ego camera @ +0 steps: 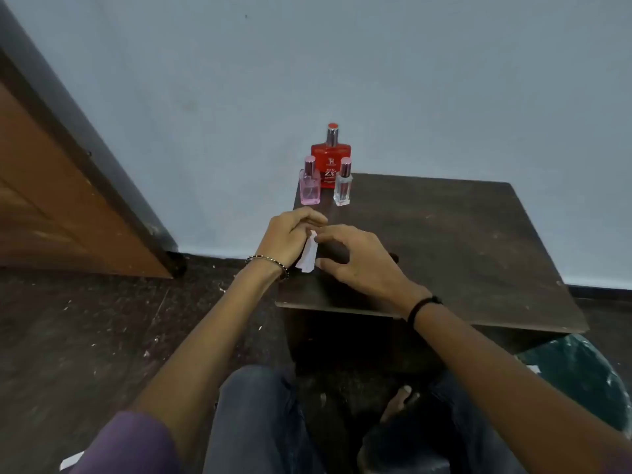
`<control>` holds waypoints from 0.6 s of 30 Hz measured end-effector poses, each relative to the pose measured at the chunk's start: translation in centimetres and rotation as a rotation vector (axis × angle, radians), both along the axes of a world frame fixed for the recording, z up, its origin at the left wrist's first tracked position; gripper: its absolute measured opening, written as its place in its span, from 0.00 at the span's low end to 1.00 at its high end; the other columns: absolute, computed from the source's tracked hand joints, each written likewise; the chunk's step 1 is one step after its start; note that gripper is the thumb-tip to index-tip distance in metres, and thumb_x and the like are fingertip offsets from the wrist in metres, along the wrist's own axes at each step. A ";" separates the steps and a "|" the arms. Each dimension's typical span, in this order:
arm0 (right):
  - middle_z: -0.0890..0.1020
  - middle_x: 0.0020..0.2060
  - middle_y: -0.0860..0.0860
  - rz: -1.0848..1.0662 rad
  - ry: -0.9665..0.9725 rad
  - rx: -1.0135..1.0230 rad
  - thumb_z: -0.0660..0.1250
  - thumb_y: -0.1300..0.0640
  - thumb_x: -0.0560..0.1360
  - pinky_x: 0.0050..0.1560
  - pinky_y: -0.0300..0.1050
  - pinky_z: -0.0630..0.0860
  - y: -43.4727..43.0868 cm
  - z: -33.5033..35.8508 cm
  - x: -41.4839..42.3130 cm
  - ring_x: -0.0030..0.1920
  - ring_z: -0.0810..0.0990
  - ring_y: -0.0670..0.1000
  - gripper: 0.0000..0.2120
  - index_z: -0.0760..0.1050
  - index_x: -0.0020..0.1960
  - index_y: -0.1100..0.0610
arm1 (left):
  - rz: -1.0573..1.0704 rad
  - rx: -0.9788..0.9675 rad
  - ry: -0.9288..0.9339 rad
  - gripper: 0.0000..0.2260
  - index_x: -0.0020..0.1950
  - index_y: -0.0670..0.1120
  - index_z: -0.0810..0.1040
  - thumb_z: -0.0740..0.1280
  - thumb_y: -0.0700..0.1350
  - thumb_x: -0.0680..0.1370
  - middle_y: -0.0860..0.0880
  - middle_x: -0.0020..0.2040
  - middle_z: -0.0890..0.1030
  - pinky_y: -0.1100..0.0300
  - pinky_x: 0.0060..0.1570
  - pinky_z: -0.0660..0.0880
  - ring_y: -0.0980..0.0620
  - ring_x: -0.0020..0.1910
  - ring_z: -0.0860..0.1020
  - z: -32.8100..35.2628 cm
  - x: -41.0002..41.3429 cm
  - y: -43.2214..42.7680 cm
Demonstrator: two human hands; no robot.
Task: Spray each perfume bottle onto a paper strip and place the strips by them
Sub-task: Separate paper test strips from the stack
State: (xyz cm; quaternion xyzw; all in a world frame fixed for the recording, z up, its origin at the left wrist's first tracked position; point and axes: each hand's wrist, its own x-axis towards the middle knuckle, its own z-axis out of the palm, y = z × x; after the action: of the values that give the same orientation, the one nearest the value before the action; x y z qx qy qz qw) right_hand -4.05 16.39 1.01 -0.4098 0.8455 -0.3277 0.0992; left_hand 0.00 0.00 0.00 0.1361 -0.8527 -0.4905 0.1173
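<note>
White paper strip (pixel 307 256) half hidden, pinched by left hand (pixel 285 239) fingers, right hand (pixel 359 260) fingers spread

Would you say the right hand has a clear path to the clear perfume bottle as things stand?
Probably yes. The right hand is by the paper strip, with bare table between it and the clear bottle. The pink bottle and red bottle stand close by, so care is needed.

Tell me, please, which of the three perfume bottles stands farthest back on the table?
The red bottle, the biggest of the three. It stands behind the other two, with the pink bottle in front on its left and the clear bottle in front on its right.
</note>
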 end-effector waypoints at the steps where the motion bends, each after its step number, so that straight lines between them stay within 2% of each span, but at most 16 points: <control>1: 0.80 0.65 0.49 0.030 0.011 0.002 0.73 0.54 0.75 0.64 0.36 0.65 -0.3 -0.4 -0.1 0.66 0.76 0.48 0.21 0.78 0.67 0.55 | -0.002 0.047 0.009 0.18 0.53 0.41 0.83 0.54 0.30 0.77 0.45 0.51 0.85 0.56 0.59 0.78 0.51 0.53 0.83 -0.3 -0.1 -0.2; 5: 0.80 0.65 0.50 0.075 0.019 0.023 0.73 0.49 0.75 0.68 0.43 0.71 -0.9 -1.4 0.0 0.66 0.76 0.49 0.24 0.76 0.68 0.56 | 0.025 0.127 0.028 0.19 0.54 0.40 0.82 0.53 0.29 0.77 0.45 0.51 0.85 0.60 0.57 0.79 0.52 0.52 0.83 -0.8 -0.1 -0.5; 9: 0.80 0.65 0.47 0.072 0.042 0.029 0.72 0.41 0.73 0.65 0.44 0.72 -1.3 -1.5 -0.3 0.65 0.77 0.47 0.27 0.75 0.68 0.52 | 0.016 0.128 0.040 0.20 0.54 0.40 0.82 0.53 0.28 0.77 0.45 0.51 0.85 0.64 0.54 0.79 0.53 0.52 0.84 -1.0 -0.2 -0.7; 12: 0.81 0.64 0.46 0.071 0.144 0.082 0.71 0.41 0.74 0.62 0.48 0.77 -1.5 -1.5 -0.5 0.63 0.78 0.48 0.23 0.77 0.65 0.51 | 0.016 0.142 0.037 0.20 0.54 0.39 0.82 0.52 0.28 0.76 0.45 0.51 0.85 0.66 0.53 0.79 0.54 0.52 0.84 -1.1 -0.3 -0.8; 15: 0.84 0.56 0.47 0.083 0.227 0.083 0.69 0.46 0.76 0.53 0.50 0.80 -1.8 -1.3 -0.5 0.53 0.81 0.48 0.17 0.79 0.60 0.53 | 0.022 0.152 0.043 0.20 0.54 0.40 0.82 0.52 0.29 0.77 0.45 0.51 0.85 0.65 0.54 0.79 0.54 0.52 0.84 -1.3 -0.3 -0.8; 18: 0.83 0.43 0.48 0.101 0.268 0.048 0.66 0.52 0.79 0.39 0.46 0.75 -1.9 -0.8 -0.6 0.38 0.73 0.45 0.09 0.81 0.52 0.56 | 0.022 0.159 0.026 0.20 0.54 0.40 0.82 0.52 0.29 0.77 0.45 0.51 0.85 0.65 0.54 0.79 0.54 0.52 0.84 -1.3 -0.4 -0.9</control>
State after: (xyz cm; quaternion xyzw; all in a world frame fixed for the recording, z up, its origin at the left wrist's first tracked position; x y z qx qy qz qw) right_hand -4.63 14.46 0.17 -0.4892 0.8371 -0.2444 0.0113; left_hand -0.39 -0.90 -1.26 0.1478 -0.8078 -0.5573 0.1225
